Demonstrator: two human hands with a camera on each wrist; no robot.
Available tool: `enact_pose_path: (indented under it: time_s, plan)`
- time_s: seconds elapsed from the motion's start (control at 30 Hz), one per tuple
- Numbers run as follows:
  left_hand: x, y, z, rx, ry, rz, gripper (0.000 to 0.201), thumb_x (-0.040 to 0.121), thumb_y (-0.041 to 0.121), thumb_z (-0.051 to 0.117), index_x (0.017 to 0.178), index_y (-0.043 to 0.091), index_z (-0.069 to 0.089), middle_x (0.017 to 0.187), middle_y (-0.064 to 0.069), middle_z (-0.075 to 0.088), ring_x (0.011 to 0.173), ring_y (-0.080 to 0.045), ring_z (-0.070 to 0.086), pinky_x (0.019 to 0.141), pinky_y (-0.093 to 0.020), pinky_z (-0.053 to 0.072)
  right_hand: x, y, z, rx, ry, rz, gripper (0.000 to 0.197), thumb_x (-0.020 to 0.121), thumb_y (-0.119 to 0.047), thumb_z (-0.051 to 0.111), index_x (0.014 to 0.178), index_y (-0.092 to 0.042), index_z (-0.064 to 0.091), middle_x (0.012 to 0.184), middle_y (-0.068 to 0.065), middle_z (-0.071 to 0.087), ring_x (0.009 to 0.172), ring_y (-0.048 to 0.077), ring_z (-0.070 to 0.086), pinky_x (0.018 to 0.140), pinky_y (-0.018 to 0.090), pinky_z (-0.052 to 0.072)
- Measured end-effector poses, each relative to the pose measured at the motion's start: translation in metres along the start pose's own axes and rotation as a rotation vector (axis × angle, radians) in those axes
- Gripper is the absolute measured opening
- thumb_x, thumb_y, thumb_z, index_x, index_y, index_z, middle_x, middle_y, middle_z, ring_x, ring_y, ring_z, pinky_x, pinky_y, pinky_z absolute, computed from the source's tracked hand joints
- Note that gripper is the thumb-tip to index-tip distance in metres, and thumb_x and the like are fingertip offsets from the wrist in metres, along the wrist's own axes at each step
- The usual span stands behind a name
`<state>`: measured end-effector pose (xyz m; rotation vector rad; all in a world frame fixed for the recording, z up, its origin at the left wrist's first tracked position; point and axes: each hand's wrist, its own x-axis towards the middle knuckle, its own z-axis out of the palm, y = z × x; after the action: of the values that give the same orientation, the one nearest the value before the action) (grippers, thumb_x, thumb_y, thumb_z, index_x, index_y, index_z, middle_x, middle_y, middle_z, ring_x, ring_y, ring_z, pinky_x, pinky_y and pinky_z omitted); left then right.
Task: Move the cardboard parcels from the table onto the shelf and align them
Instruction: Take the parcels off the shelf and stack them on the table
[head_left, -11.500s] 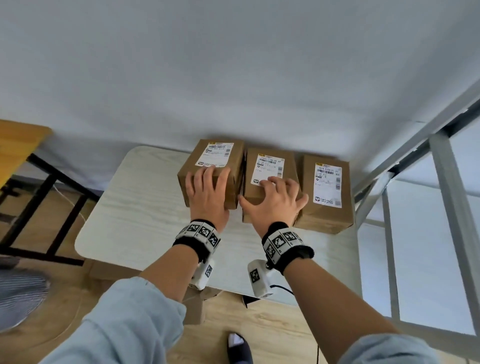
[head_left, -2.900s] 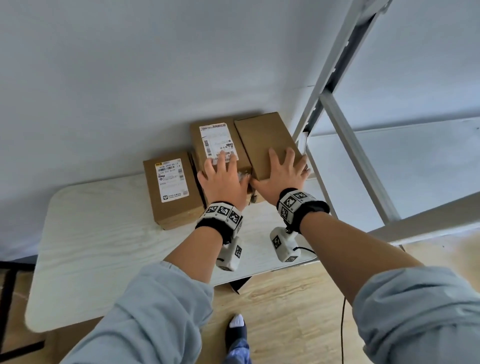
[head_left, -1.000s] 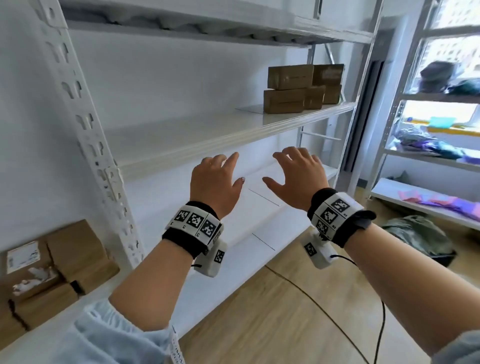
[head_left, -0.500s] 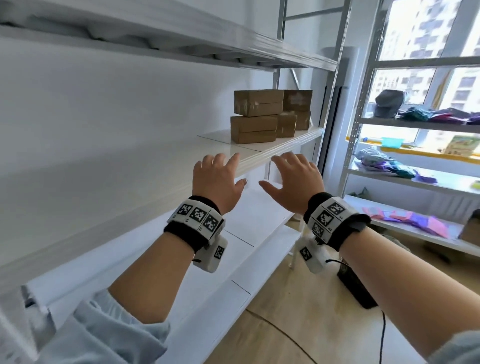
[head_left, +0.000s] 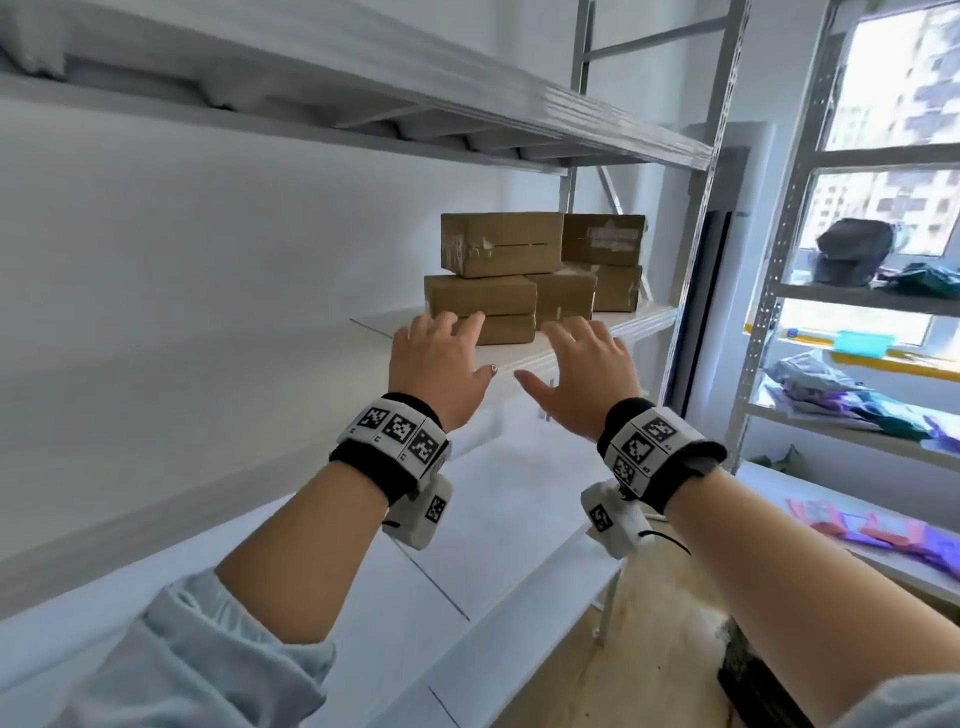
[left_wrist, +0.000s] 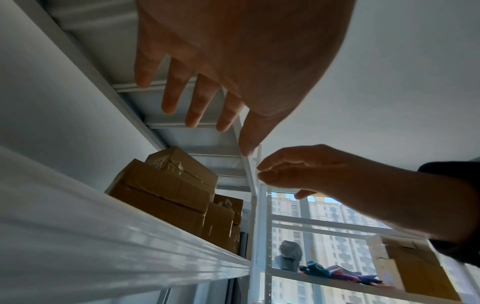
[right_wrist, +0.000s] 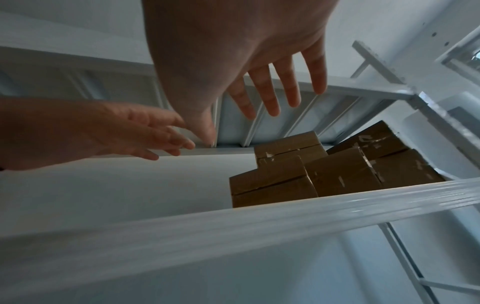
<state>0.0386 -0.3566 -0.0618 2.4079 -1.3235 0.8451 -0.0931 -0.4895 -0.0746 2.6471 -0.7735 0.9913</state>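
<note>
1. Head view: left hand (head_left: 439, 366) and right hand (head_left: 589, 371) raised side by side, fingers spread, holding nothing, short of the cardboard parcels (head_left: 498, 275) stacked at the far right end of the white shelf (head_left: 260, 410).
2. Left wrist view: left hand's fingers (left_wrist: 171, 98) splayed, empty; parcels low and left on the shelf.
3. Right wrist view: right hand's fingers (right_wrist: 288, 86) splayed, empty; parcels beyond the shelf's near edge.

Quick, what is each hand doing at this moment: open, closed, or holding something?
Left hand: open, fingers spread, holding nothing.
Right hand: open, fingers spread, holding nothing.
</note>
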Motion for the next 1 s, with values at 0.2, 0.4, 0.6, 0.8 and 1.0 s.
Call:
enact_pose_path:
  time_s: [0.2,0.4,0.6,0.8,1.0]
  plan:
    - [0.104,0.026,0.026,0.1,0.016,-0.083,0.064,0.094,0.055,0.049,0.149,0.026,0.033,0.139,-0.004,0.05,0.128,-0.029,0.044,0.105,-0.044,0.037,0.101,0.068,0.033,0.027,0.018,-0.12,0.055,0.086,-0.063,0.054,0.124,-0.023,0.054,0.126,0.002,0.057,0.118,0.027,0.051,0.097,0.042,0.044]
    - [0.164,0.033,0.045,0.202,-0.05,-0.151,0.065,0.095,0.056,0.049,0.15,0.027,0.029,0.143,-0.006,0.047,0.13,-0.03,0.042,0.105,-0.045,0.037,0.166,0.095,0.065,0.065,-0.007,-0.16,0.054,0.088,-0.066,0.049,0.117,-0.021,0.054,0.122,0.003,0.057,0.116,0.028,0.051,0.097,0.045,0.045]
    - [0.209,0.028,0.047,0.209,-0.163,-0.228,0.068,0.092,0.062,0.05,0.149,0.031,0.031,0.144,-0.006,0.045,0.131,-0.031,0.041,0.101,-0.045,0.036,0.21,0.11,0.079,0.099,-0.026,-0.152,0.059,0.089,-0.061,0.049,0.13,-0.018,0.05,0.126,0.007,0.055,0.118,0.03,0.049,0.097,0.045,0.044]
    - [0.263,0.006,0.023,0.163,-0.161,-0.338,0.08,0.086,0.064,0.06,0.148,0.023,0.03,0.143,-0.009,0.043,0.128,-0.034,0.043,0.099,-0.046,0.038,0.273,0.126,0.072,0.078,-0.044,-0.097,0.075,0.085,-0.062,0.052,0.145,-0.022,0.033,0.145,0.009,0.041,0.13,0.033,0.041,0.103,0.05,0.041]
    - [0.289,-0.011,0.036,0.134,-0.225,-0.343,0.091,0.083,0.065,0.063,0.154,0.029,0.019,0.148,-0.009,0.037,0.13,-0.033,0.043,0.098,-0.045,0.041,0.308,0.12,0.088,0.032,-0.155,-0.173,0.104,0.069,-0.056,0.075,0.15,-0.032,0.015,0.149,0.008,0.025,0.132,0.036,0.035,0.096,0.052,0.046]
